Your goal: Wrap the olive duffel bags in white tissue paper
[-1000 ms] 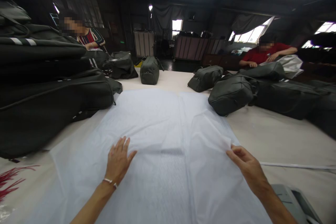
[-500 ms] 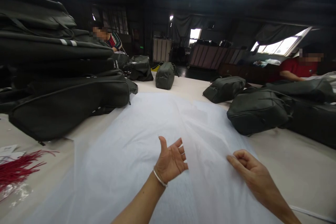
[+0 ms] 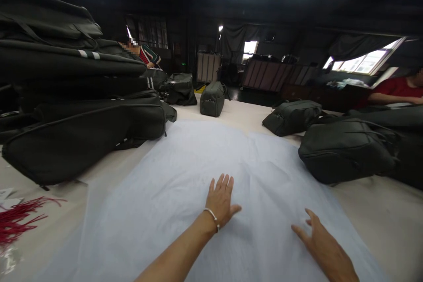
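Note:
A large, thin white sheet (image 3: 185, 154), paper or plastic I cannot tell, lies spread over the table in front of me. My left hand (image 3: 220, 202), with a light bracelet at its wrist, is palm down on or just over the middle of the sheet, fingers stretched out. To the right of it, my right hand (image 3: 320, 242) hovers close to the sheet with thumb and fingers apart, holding nothing. Shallow creases run through the sheet around both hands.
Dark green bags (image 3: 82, 141) are piled high at the left. More bags (image 3: 346, 150) stand along the right, and one bag (image 3: 212, 99) at the far edge. Red cords (image 3: 23, 220) lie at the near left. A person in red (image 3: 396, 88) is far right, another person (image 3: 148, 55) far left.
My left hand has turned from palm up to palm down over the sheet. The right hand has released the sheet's edge and opened. The view has shifted slightly.

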`<state>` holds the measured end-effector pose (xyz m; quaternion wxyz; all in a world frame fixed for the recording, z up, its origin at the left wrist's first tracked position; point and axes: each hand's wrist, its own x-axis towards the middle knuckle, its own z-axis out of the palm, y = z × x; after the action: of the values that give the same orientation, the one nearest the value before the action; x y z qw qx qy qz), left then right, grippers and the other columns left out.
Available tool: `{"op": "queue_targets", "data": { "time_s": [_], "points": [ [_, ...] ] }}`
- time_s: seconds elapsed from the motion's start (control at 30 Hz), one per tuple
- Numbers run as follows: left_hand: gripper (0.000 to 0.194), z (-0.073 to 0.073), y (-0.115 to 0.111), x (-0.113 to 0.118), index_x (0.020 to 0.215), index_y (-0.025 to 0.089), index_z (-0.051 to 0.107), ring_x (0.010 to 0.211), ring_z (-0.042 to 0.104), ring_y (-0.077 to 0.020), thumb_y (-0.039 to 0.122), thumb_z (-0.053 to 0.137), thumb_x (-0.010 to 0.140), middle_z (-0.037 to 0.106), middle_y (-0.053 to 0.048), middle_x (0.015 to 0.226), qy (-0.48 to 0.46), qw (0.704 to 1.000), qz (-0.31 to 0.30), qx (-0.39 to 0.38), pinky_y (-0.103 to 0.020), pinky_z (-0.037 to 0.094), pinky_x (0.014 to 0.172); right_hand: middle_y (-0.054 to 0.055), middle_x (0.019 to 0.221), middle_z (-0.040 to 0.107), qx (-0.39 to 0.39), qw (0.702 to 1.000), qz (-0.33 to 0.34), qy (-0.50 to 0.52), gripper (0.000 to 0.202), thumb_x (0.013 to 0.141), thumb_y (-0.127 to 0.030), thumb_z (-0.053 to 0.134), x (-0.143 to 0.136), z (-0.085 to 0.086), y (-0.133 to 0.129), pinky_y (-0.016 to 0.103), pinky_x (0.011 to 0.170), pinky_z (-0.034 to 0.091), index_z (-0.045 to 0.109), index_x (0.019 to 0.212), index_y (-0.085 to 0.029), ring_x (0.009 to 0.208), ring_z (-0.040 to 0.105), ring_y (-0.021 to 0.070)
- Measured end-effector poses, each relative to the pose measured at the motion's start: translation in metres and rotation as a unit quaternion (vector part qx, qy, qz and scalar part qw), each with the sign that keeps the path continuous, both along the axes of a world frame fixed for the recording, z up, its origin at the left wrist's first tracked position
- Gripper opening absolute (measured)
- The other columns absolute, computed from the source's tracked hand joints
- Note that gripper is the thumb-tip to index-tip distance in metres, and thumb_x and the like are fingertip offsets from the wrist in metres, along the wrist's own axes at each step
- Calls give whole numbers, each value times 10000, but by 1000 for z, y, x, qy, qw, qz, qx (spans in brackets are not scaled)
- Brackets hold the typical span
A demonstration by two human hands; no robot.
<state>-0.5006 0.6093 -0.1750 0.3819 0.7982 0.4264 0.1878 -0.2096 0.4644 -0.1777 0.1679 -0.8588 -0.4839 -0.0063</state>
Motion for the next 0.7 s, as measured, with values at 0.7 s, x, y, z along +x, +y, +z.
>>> {"op": "queue_targets", "data": {
  "time_s": [0.7],
  "points": [
    [352,-26,10,-31,1232,205,624,1206,564,-152,297,417,961,603,-16,1294,-46,986,135,87,-307,449,1066,109,1448,430,68,996,49,4,585,967,-347,117,-103,-89,55,583,1119,290,431,1392,-97,1405,257,278]
  ]
}}
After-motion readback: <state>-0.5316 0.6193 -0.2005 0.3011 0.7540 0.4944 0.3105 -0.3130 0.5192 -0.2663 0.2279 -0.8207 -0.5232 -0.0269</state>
